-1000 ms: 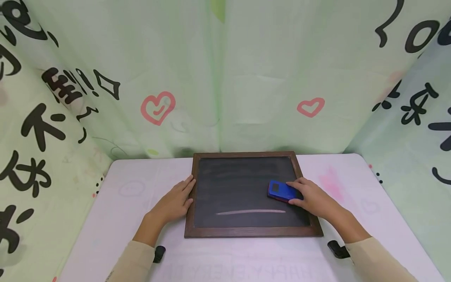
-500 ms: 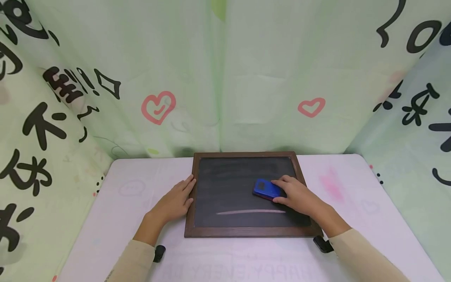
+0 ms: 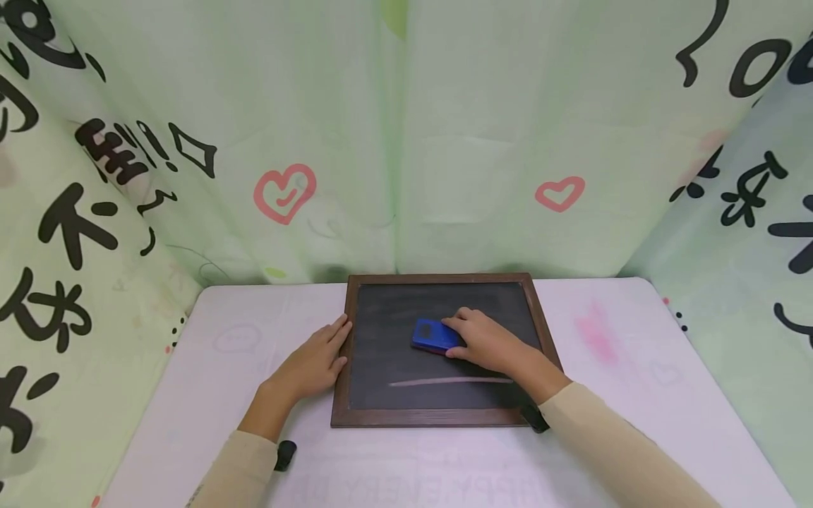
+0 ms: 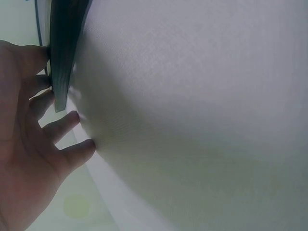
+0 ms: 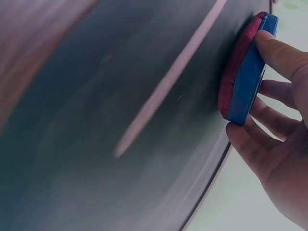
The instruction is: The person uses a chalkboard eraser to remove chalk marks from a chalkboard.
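Right hand [image 3: 489,343] gripped round blue eraser [image 3: 432,336], mid-chalkboard [image 3: 394,367], above 1 chalk line [image 3: 451,382]. Left hand [image 3: 312,363] flat, fingers straight, bracing frame. Best done: felt flat, even pressure, board steadied.

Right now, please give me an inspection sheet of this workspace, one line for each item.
Surface: white table with faint pink marks, under the board.
Job's things: wood-framed chalkboard lies flat; one chalk line remains near its front edge; blue eraser with red pad sits on the board above that line.
Clutter: nothing seen.
Grippers: left hand rests flat on the table, fingers against the board's left frame; right hand grips the eraser and presses it on the board.
Cables: nothing seen; small black wrist mounts at both sleeves.
Surroundings: pale green curtain with black characters and pink hearts on three sides.
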`<state>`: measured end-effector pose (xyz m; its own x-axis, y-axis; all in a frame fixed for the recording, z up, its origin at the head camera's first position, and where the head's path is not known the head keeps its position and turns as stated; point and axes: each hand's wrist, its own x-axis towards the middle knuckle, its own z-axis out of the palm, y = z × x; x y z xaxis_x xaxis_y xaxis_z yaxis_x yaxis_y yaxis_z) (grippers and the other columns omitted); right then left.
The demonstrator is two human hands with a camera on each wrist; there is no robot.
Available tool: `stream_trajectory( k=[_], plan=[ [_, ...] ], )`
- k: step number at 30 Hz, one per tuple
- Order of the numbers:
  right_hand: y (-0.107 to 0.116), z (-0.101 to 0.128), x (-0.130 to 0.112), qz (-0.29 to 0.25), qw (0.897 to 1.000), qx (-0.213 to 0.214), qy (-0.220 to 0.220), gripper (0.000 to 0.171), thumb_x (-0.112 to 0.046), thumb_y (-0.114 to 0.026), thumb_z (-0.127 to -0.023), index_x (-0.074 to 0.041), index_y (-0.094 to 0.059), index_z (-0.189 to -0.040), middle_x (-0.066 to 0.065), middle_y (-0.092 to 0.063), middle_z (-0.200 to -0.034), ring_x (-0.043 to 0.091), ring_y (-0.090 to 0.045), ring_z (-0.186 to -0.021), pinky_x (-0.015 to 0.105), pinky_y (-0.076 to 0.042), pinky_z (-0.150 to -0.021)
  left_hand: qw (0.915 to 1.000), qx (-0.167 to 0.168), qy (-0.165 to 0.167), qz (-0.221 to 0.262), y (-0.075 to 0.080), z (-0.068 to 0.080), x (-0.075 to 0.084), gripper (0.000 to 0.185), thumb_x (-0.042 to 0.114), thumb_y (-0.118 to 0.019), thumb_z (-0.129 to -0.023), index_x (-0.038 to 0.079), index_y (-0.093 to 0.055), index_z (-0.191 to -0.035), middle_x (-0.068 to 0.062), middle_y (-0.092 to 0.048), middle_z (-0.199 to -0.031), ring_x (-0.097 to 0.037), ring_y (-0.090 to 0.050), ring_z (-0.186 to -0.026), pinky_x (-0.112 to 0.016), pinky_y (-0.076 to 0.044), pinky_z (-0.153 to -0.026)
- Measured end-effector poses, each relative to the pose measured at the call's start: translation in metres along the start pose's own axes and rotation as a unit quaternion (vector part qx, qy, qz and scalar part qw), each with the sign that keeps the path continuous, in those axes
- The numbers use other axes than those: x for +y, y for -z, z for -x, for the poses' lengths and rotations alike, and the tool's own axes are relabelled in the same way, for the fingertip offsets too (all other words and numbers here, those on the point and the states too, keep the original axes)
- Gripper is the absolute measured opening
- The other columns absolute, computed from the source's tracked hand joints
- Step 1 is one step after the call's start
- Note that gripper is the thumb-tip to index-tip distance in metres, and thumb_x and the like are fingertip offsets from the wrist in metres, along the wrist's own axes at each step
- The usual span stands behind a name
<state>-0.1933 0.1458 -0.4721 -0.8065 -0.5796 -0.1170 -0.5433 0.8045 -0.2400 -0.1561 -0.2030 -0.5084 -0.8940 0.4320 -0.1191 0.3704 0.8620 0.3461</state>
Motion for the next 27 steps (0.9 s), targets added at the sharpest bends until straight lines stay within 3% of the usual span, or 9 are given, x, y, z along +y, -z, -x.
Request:
stream_trajectory(
  k=[14, 27],
  plan=[
    [-0.001, -0.053, -0.046, 0.003, 0.999, -0.039, 0.025, 0.065, -0.039, -0.073, -0.097, -0.004, -0.055, -0.148, 0.017, -0.061, -0.134, 0.03, -0.062, -0.117, 0.042, -0.056, -0.101, 1.0, 0.0, -0.002, 0.005, -0.001, -0.001, -0.002, 0.065, 0.023, -0.052, -0.108, 0.003, -0.025, -0.164, -0.012, -0.017, -0.173, -0.039, -0.027, -0.156, -0.053, -0.028, -0.127],
    [-0.004, -0.077, -0.069, 0.028, 0.997, -0.049, 0.046, 0.062, -0.037, -0.074, -0.096, -0.008, -0.057, -0.148, 0.012, -0.062, -0.133, 0.025, -0.062, -0.118, 0.038, -0.055, -0.103, 1.0, 0.006, -0.001, -0.003, 0.0, -0.001, 0.0, 0.065, 0.024, -0.053, -0.108, 0.004, -0.027, -0.163, -0.011, -0.019, -0.173, -0.038, -0.029, -0.155, -0.052, -0.03, -0.126]
  ],
)
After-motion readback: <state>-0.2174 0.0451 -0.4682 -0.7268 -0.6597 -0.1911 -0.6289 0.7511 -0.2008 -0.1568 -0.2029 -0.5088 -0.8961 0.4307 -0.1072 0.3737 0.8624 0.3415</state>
